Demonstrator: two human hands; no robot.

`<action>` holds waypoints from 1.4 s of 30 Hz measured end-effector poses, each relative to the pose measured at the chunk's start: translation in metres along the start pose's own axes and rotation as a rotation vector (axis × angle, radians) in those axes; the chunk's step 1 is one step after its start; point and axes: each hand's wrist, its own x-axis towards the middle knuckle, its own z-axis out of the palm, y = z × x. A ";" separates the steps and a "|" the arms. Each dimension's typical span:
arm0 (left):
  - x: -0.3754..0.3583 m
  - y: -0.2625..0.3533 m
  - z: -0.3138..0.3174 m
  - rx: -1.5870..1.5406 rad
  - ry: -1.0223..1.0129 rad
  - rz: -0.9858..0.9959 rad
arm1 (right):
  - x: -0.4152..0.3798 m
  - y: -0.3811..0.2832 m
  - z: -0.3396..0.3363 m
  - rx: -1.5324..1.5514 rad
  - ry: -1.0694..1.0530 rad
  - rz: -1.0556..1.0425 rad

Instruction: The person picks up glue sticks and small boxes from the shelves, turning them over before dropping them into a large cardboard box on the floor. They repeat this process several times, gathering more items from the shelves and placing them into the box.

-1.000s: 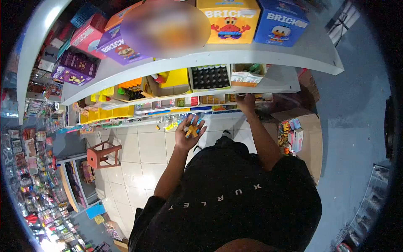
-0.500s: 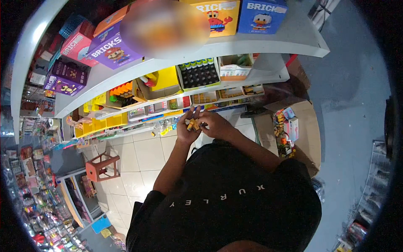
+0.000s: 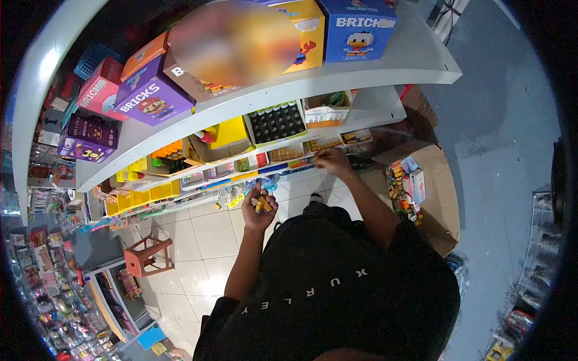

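My left hand (image 3: 257,218) is cupped palm up over the floor. In it lie several small yellow-orange blocky pieces (image 3: 263,205), too small to name surely. My right hand (image 3: 333,162) reaches out to the lower shelf, its fingers pinched together. Whatever sits between those fingertips is hard to make out. Just beyond them stands a shallow tray with yellow-orange items (image 3: 325,145). A similar tray (image 3: 286,154) is to its left, and another small tray (image 3: 356,137) to its right.
Above, a white shelf (image 3: 253,93) carries several "BRICKS" boxes, including a blue box (image 3: 359,36). Below it are a bin of dark-capped bottles (image 3: 277,123) and yellow trays (image 3: 144,194). An open carton (image 3: 442,201) of goods stands right; a plastic stool (image 3: 147,256) stands left.
My right hand has left my left palm and moved right to the lower trays. My left hand has dropped slightly, still holding the yellow-orange pieces. The view has shifted a little.
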 end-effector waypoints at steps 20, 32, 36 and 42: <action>-0.018 0.014 -0.011 -0.038 0.002 0.067 | 0.146 0.092 -0.079 -0.997 0.613 -0.353; -0.020 0.007 0.005 -0.034 0.121 0.065 | 0.116 0.103 -0.071 -1.360 0.664 -0.523; -0.022 0.008 -0.001 -0.019 0.062 0.056 | 0.129 0.121 -0.076 -1.305 0.661 -0.389; -0.027 0.007 -0.007 -0.042 0.062 0.031 | 0.143 0.131 -0.088 -1.116 0.432 -0.106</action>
